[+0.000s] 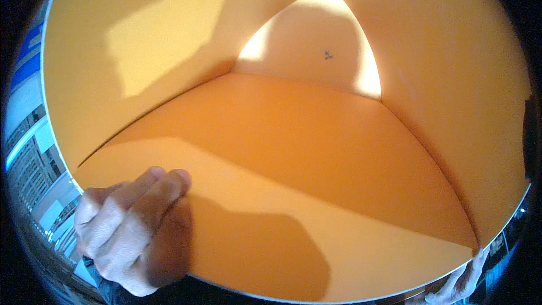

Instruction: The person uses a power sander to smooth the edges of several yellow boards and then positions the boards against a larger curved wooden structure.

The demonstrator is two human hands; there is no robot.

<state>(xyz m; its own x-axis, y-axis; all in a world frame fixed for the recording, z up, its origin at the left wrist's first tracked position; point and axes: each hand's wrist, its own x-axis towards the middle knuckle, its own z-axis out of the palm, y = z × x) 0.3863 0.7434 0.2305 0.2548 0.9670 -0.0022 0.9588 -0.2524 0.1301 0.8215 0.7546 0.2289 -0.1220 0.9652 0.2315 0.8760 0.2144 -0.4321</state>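
Note:
An open box [316,130] with orange-yellow inner walls fills most of the view, its mouth toward me. A small dark mark shows on its far panel. My left hand [132,226] is at the lower left, in front of the near inside panel by the rim. Its fingers are bent and drawn together, the thumb is hidden, and whatever they pinch cannot be made out. Down at the lower right corner my right hand [460,285] grips the box's rim from outside, fingertips against the edge; most of that hand is hidden.
Beyond the box's left edge are blue and pale shapes and a slatted grey structure [31,164], bent by the lens. A dark piece [528,141] shows at the right edge. Bright light and shadows fall across the inner panels.

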